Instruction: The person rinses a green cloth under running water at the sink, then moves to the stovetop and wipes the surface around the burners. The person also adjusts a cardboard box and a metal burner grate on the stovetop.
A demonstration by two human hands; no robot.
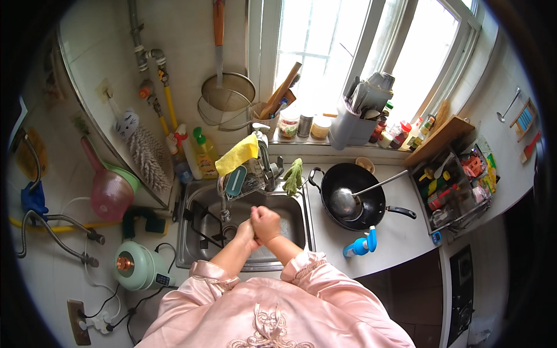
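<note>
Over the stainless steel sink (pixel 310 235), my left hand (pixel 246 236) and my right hand (pixel 266 224) are pressed together with the fingers curled. Whether anything lies between the palms is hidden. Just behind them the faucet spout (pixel 225 214) points down, with a yellow cloth (pixel 237 155) draped above it. A black metal pan support (pixel 204 224) leans in the sink's left side. Right of the faucet hangs a green cloth (pixel 293 176). A teal brush or scrubber (pixel 236 180) rests on the wire rack beside the faucet.
A black wok (pixel 375 204) holding a metal ladle (pixel 346 202) sits right of the sink, near a blue spray bottle (pixel 361 246). A pale green appliance (pixel 140 266) with cords stands at left. Cleaning bottles (pixel 204 156) stand behind the sink; a wire basket (pixel 452 217) holds packets at right.
</note>
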